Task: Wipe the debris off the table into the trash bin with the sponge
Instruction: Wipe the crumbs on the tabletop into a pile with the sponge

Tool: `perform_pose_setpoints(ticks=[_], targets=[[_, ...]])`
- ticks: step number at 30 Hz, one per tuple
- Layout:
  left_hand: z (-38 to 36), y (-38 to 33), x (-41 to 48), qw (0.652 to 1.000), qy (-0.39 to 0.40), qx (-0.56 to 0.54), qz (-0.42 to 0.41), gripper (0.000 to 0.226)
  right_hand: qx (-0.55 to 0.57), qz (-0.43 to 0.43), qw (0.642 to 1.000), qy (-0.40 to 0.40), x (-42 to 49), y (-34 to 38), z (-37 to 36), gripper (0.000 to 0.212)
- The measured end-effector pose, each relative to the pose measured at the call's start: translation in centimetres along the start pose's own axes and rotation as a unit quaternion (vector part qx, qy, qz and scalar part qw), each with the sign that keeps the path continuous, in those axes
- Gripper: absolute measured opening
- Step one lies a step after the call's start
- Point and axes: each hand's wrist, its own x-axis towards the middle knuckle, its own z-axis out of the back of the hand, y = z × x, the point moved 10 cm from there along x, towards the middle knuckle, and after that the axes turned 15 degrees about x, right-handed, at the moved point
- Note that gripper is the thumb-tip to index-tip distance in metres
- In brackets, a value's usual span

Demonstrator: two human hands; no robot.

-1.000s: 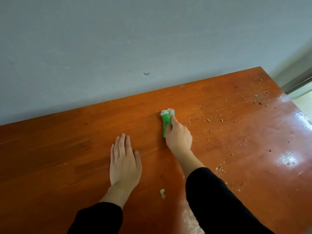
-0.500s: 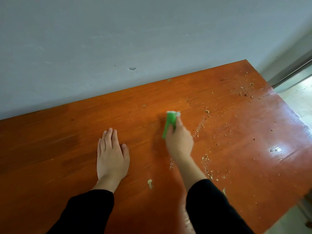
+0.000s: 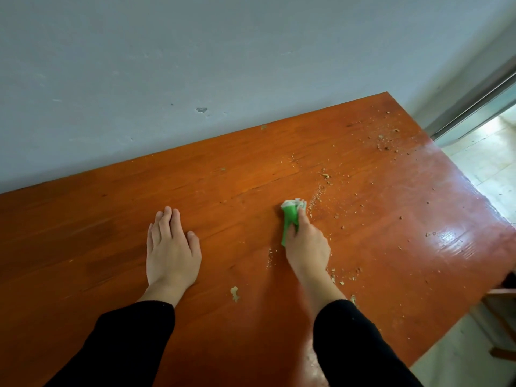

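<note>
My right hand [image 3: 305, 244] grips a green sponge [image 3: 289, 220] with a white frayed tip and holds it on edge against the orange wooden table [image 3: 111, 219], near the middle. Crumbs of debris [image 3: 318, 195] lie in a thin line just right of the sponge. More crumbs [image 3: 386, 141] are scattered toward the far right corner, and a small heap [image 3: 344, 277] lies beside my right wrist. A single pale scrap [image 3: 234, 293] sits between my forearms. My left hand [image 3: 171, 251] rests flat on the table, fingers straight. No trash bin is in view.
A grey wall [image 3: 195, 65] runs along the table's far edge. The table's right edge [image 3: 474, 188] drops to a tiled floor [image 3: 491, 155] by a sliding door track. A wooden piece of furniture [image 3: 502, 311] stands low at the right.
My right hand has drawn the sponge back toward me and slightly left, leaving a line of crumbs to its right. The camera has shifted right; my left hand stays flat.
</note>
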Motion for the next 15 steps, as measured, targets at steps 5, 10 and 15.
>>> perform_pose_setpoints(ticks=[5, 10, 15], targets=[[0.1, -0.2, -0.1, 1.0, 0.019, 0.012, -0.008, 0.059, -0.028, -0.05, 0.997, -0.057, 1.2, -3.3, 4.9, 0.048], [0.0, -0.6, -0.3, 0.997, 0.074, 0.03, -0.002, 0.06, 0.03, 0.047, 0.998, -0.007, -2.9, 2.9, 1.4, 0.052], [0.4, -1.8, -4.3, 0.998, 0.049, 0.026, -0.009, 0.061, 0.064, 0.116, 0.986, 0.105, -8.3, 7.5, -5.7, 0.049]])
